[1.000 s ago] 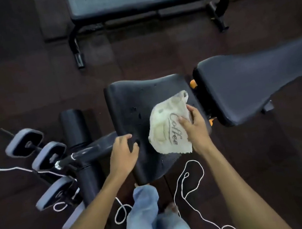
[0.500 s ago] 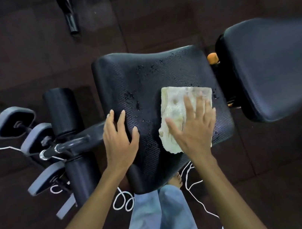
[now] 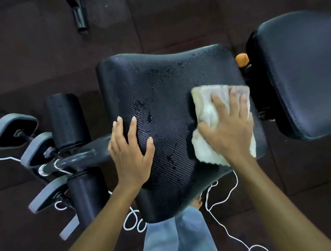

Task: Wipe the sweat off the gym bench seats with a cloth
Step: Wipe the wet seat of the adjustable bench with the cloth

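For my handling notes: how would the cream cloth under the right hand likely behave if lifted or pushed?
The crumpled cream cloth is probably floppy and light: it bunches under the flat right hand. Pushed, it should slide with the palm over the black textured seat pad, perhaps dragging on the wet droplets.

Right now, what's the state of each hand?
Left hand: open, flat on the seat.
Right hand: open, pressing the cloth onto the seat.

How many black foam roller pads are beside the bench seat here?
2. The far roller pad lies left of the seat, beyond the metal bar; the near roller pad lies on the bar's near side. More may be hidden under the seat.
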